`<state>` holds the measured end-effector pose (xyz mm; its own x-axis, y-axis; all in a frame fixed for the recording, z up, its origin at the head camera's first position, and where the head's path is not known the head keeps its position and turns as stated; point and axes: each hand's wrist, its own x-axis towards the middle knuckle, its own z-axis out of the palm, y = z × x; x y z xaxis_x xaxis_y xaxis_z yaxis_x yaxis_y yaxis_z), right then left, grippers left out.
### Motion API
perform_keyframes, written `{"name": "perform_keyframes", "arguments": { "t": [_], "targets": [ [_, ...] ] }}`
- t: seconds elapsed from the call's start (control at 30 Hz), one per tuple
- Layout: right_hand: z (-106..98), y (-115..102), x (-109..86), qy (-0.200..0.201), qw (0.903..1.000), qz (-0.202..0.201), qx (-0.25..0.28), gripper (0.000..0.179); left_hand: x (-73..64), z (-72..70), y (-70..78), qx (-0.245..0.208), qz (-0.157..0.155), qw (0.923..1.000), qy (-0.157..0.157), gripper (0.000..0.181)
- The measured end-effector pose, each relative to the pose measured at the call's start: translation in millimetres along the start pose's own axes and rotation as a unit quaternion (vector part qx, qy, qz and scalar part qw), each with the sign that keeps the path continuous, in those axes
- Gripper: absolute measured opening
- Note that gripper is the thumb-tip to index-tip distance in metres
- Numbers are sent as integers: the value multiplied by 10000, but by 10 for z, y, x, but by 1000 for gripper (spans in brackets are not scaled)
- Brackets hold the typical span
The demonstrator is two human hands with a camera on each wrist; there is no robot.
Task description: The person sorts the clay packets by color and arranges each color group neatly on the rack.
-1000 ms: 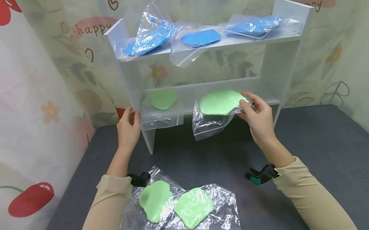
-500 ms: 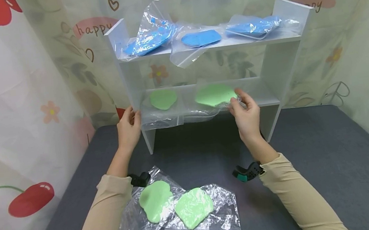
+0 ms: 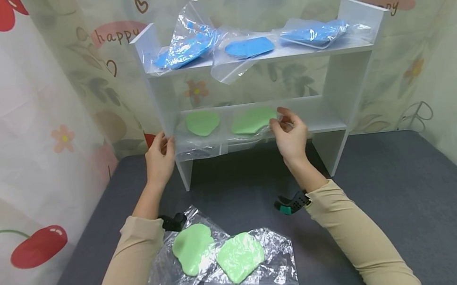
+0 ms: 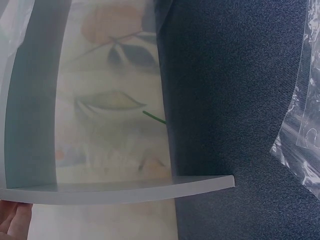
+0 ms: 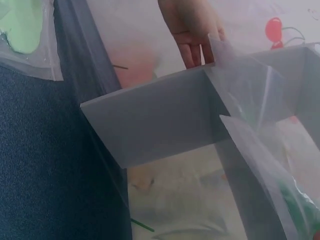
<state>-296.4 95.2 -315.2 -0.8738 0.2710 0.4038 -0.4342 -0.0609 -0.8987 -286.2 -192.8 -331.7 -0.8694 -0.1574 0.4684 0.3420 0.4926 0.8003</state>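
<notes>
A dark table [image 3: 423, 194] carried a white shelf unit [image 3: 342, 74] at 12 o'clock and two overlapping clear bags of green material, the first bag [image 3: 193, 250] at the unit's 7 o'clock, the second bag [image 3: 241, 258] nearer 6. On the top board lay three bags of blue: one [image 3: 187, 51] at 9 o'clock, one [image 3: 249, 48] mid-board, one [image 3: 315, 33] toward 3. The lower board [image 3: 317, 115] bore a green-filled bag [image 3: 203, 123] at 9 o'clock, overhanging the front edge; at its 3 o'clock, another green-filled bag [image 3: 251, 121] rested at least partly there.
</notes>
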Motion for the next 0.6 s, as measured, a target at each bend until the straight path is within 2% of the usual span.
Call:
{"name": "perform_keyframes", "arguments": {
  "t": [0.33, 0.6],
  "targets": [
    [28, 29, 12, -396, 9974, 373, -475, 38, -10, -7, 16, 0, -34, 10000, -7, 39],
    [8, -48, 28, -938, 9879, 921, -821, 45, -3, 1, 15, 70, -78, 9999, 42, 38]
  ]
}}
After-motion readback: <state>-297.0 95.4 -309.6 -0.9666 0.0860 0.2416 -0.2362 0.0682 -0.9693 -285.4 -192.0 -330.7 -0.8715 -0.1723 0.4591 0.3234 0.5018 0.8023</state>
